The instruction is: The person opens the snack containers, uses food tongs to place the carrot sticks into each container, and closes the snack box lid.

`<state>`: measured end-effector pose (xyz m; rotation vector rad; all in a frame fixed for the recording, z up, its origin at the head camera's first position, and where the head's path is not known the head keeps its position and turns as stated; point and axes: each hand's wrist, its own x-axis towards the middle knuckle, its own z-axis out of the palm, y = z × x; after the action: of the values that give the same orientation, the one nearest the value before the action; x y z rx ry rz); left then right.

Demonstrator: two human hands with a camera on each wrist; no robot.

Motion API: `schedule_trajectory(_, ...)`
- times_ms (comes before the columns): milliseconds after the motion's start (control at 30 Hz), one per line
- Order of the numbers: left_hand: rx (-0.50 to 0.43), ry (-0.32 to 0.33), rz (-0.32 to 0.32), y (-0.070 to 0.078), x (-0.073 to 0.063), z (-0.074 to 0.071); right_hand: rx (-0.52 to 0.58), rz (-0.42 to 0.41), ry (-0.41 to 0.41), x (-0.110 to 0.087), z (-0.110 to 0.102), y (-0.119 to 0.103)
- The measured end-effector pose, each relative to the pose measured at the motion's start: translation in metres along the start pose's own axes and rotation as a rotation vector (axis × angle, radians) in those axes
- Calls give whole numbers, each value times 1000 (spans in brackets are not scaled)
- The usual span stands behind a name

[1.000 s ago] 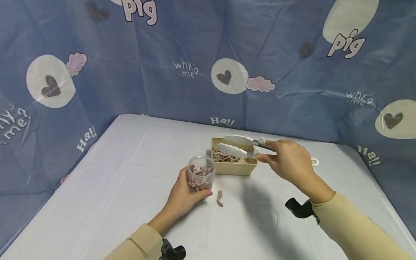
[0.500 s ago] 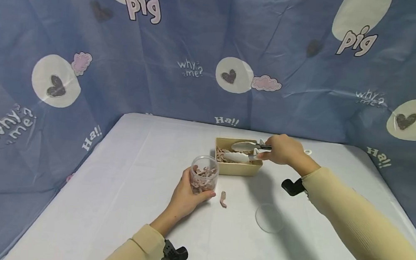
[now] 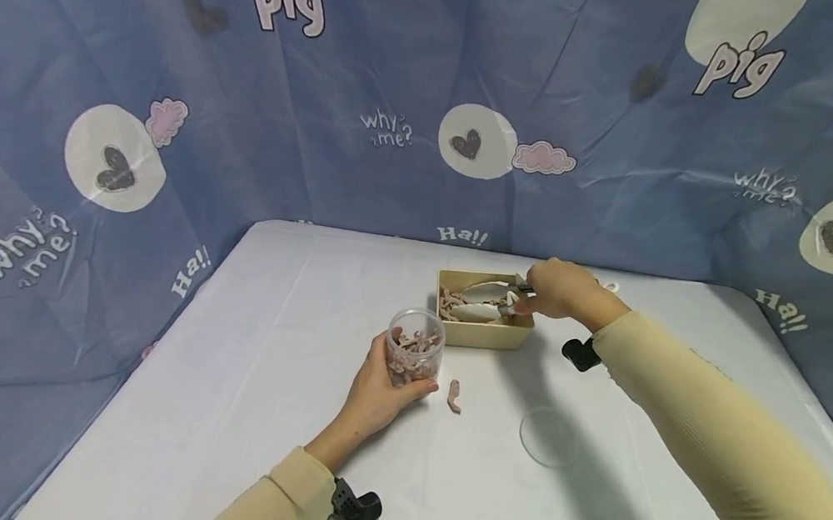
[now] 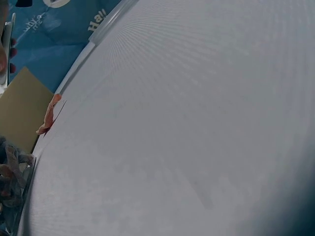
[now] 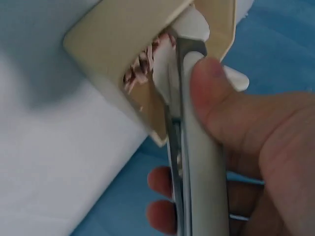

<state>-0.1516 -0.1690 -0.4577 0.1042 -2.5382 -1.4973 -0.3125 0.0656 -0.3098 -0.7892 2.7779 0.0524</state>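
Note:
My left hand [image 3: 376, 390] grips a clear round jar [image 3: 416, 339] standing on the table, fingers and thumb wrapped about its side. Brownish-pink curled strips [image 3: 412, 367] fill part of the jar. Tongs with white heads [image 3: 475, 312] are held in my right hand [image 3: 562, 291]. Their heads reach down into a beige rectangular box [image 3: 484, 336], among similar strips [image 5: 142, 69]. In the right wrist view the thumb presses on the tongs' white handle [image 5: 204, 172], with fingers around the other side. Whether the heads pinch a strip cannot be made out.
One loose strip [image 3: 454, 396] lies on the white table [image 3: 290, 323], right of the jar. A clear round lid [image 3: 548, 436] lies flat nearer the front right. Behind the right hand a small white ring [image 3: 611, 286] shows. Blue printed cloth [image 3: 364, 180] hangs around the table's back and sides.
My right hand has lowered the tongs from above the box into it, among the strips. The left hand stays on the jar. The whole view has shifted slightly.

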Motion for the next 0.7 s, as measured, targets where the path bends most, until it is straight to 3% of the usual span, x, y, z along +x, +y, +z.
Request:
schedule_trajectory(333,-5,-3,-22,2,3,-2,-24,25,167,-6,16,-14)
schedule_trajectory(533,-3,3,-26,2,-1,-1,-20,30,186,-13,29,-14)
schedule_trajectory(700,-5,0,-31,3,-1,1,-78,9,143,-18,25,-11)
